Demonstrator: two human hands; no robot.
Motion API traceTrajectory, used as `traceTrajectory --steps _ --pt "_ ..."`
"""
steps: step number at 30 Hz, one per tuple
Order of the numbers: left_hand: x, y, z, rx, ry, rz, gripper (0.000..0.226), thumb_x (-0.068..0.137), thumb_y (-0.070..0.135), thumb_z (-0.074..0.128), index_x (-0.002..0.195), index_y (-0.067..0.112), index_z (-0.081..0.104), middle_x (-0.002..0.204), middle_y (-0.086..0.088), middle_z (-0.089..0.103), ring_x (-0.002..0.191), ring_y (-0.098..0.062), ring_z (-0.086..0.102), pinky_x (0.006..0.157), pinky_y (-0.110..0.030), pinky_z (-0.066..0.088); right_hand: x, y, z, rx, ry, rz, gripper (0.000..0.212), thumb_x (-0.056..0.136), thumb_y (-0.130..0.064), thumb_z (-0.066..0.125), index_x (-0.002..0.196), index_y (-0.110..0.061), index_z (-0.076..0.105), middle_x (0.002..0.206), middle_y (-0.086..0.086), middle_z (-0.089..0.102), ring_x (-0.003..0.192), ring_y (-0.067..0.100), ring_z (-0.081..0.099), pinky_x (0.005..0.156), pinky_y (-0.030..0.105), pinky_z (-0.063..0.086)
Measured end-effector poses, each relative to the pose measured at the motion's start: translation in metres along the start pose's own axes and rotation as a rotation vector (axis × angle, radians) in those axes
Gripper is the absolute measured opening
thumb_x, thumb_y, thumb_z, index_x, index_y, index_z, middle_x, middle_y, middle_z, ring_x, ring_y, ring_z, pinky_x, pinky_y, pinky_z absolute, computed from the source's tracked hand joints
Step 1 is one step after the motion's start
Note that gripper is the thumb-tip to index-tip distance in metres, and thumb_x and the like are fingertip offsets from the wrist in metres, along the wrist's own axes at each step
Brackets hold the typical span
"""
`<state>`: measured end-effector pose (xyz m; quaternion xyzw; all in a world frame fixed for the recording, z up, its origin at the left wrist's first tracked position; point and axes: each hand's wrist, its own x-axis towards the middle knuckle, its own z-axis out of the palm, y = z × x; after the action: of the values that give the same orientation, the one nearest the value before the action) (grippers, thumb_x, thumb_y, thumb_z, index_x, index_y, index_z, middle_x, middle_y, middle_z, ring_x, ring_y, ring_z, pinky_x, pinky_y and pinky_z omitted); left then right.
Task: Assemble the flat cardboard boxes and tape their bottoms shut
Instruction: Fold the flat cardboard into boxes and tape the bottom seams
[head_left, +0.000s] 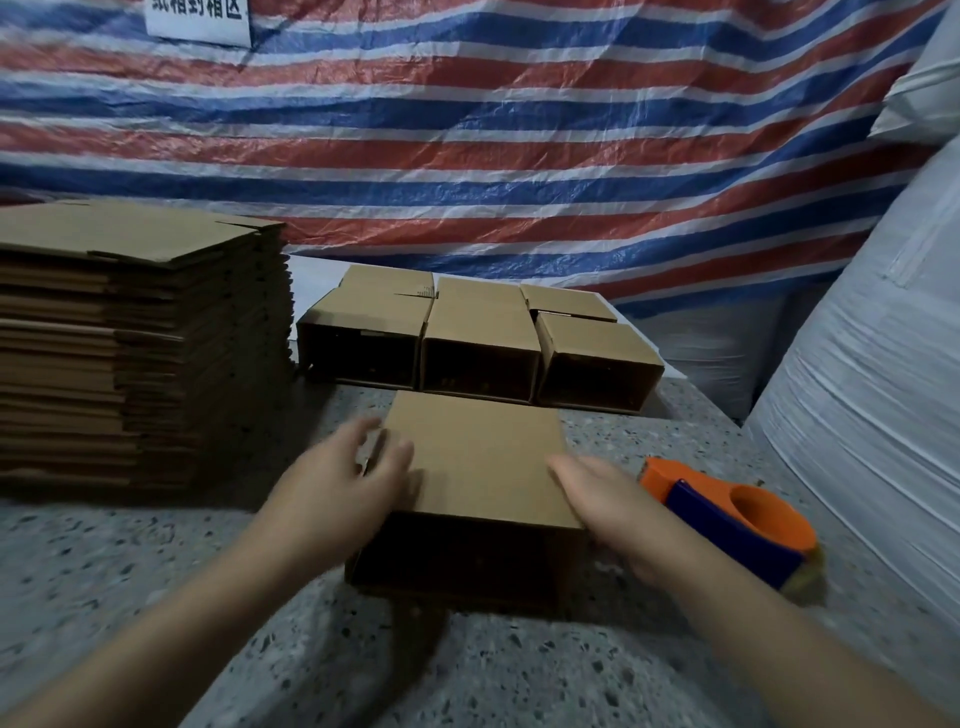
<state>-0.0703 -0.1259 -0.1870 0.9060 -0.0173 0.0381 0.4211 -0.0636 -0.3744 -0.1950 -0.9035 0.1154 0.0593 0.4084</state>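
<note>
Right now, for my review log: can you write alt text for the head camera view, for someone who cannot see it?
Two bare hands, left hand and right hand, press the sides of an assembled cardboard box lying on a speckled table. An orange and blue tape dispenser sits at right, a stack of flat boxes at left, finished boxes behind, before a striped tarp.

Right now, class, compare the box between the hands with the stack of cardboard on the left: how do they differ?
The box is opened into shape, its dark hollow end facing the camera; the stack is still folded flat. The box is a single piece; the stack holds many sheets piled high. The left hand and right hand are at the box's sides; nothing touches the stack. Both are plain brown cardboard on the same speckled table.
</note>
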Motion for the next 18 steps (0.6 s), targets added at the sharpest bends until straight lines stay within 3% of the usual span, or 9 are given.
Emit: traceTrajectory --steps 2,5,8,11,14,18 --pt "-0.009 -0.002 0.003 0.180 0.009 0.086 0.062 0.095 0.056 0.046 0.150 0.030 0.034 0.147 0.003 0.048 0.125 -0.016 0.051 0.098 -0.034 0.045 0.002 -0.005 0.009 -0.053 0.032 -0.042 0.037 0.097 -0.052 0.039 0.095 -0.022 0.060 0.097 0.002 0.067 0.089 0.019 0.063 0.078 0.036 0.051" --pt "0.005 -0.006 -0.007 0.212 0.043 0.085 0.053 0.099 0.044 0.047 0.146 0.020 0.041 0.144 -0.004 0.050 0.126 -0.021 0.051 0.097 -0.033 0.043 0.018 -0.026 0.025 0.051 0.017 -0.059 0.042 0.088 -0.052 0.042 0.105 -0.019 0.062 0.095 0.003 0.066 0.087 0.022 0.065 0.070 0.034 0.051" --pt "0.034 -0.020 -0.023 0.273 0.145 0.136 0.034 0.100 0.034 0.048 0.125 0.013 0.060 0.130 -0.006 0.058 0.115 -0.023 0.054 0.090 -0.034 0.042 0.049 -0.054 0.046 0.212 -0.058 -0.024 0.046 0.080 -0.051 0.047 0.110 -0.019 0.064 0.102 0.010 0.070 0.092 0.032 0.069 0.077 0.046 0.059" --pt "0.066 -0.039 -0.035 0.368 0.269 0.208 0.025 0.100 0.023 0.048 0.100 0.008 0.068 0.113 -0.009 0.063 0.103 -0.028 0.058 0.081 -0.036 0.042 0.079 -0.082 0.068 0.235 -0.054 -0.029 0.055 0.084 -0.051 0.048 0.127 -0.018 0.058 0.119 0.010 0.065 0.104 0.033 0.065 0.092 0.049 0.057" --pt "0.094 -0.050 -0.043 0.459 0.324 0.189 0.021 0.096 0.014 0.049 0.081 0.011 0.063 0.097 -0.009 0.063 0.092 -0.032 0.058 0.068 -0.034 0.038 0.106 -0.105 0.086 0.195 -0.016 -0.056 0.058 0.090 -0.050 0.045 0.133 -0.011 0.051 0.123 0.010 0.060 0.109 0.032 0.060 0.094 0.043 0.054" --pt "0.120 -0.054 -0.048 0.538 0.336 0.150 0.027 0.093 0.013 0.051 0.070 0.025 0.048 0.091 -0.011 0.064 0.079 -0.034 0.057 0.063 -0.032 0.035 0.127 -0.122 0.098 0.143 0.025 -0.111 0.054 0.093 -0.048 0.044 0.125 -0.006 0.057 0.105 0.007 0.054 0.107 0.034 0.060 0.082 0.034 0.047"
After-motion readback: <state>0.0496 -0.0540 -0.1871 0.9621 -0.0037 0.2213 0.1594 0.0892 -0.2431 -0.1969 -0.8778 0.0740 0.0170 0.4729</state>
